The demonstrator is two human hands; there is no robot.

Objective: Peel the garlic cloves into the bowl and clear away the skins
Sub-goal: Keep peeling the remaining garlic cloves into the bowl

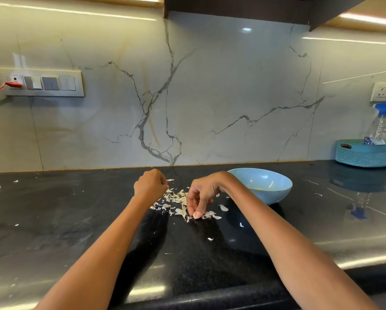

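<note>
The skins (176, 199) are being gathered on the surface (75, 220). The right hand (202, 195) pinches scraps; the left hand (150, 184) is curled closed, contents unseen. Next, stray flakes must be collected.

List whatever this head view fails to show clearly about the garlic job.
- Left hand: fist closed, back toward camera; whatever it holds is hidden.
- Bowl: right wrist covers its near-left rim; contents beyond a yellowish speck are too small to count.
- Right hand: fingertips among the skins; what they pinch is unclear.
- Blue basket: cut off by the right edge.
</note>
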